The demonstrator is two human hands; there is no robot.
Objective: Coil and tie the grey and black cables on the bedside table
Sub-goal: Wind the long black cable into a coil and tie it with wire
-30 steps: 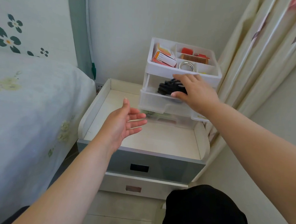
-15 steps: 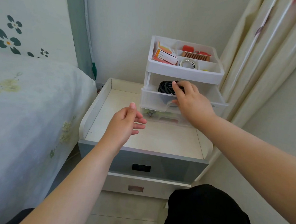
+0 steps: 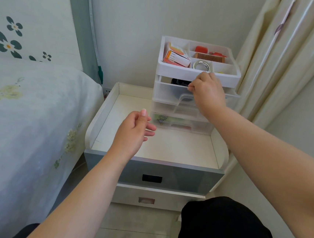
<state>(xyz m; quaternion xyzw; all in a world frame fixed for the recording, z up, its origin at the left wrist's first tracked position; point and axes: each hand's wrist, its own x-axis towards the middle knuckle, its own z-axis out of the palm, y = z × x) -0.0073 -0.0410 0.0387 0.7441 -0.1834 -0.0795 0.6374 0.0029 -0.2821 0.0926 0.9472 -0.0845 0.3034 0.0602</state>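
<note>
Apparently the task is almost closed: the black cable is being put away.

On the bedside table [image 3: 178,151] no loose cable is seen, so the coiling and tying is judged to be finished; what seems left is only to shut the top drawer [image 3: 171,94] of the clear plastic organizer [image 3: 195,75]. A dark bundle, taken to be the black cable [image 3: 180,82], is lying inside this drawer, mostly hidden. The grey cable is not found in the view. The right hand [image 3: 206,93] is placed at the upper edge of the drawer front with bent fingers; whether the edge is really pinched cannot be told. The left hand [image 3: 134,131] is held free above the table, fingers loosely curled, nothing in it. Some print is present on the orange and white box [image 3: 177,56] in the top tray, but it is too small to be read.
</note>
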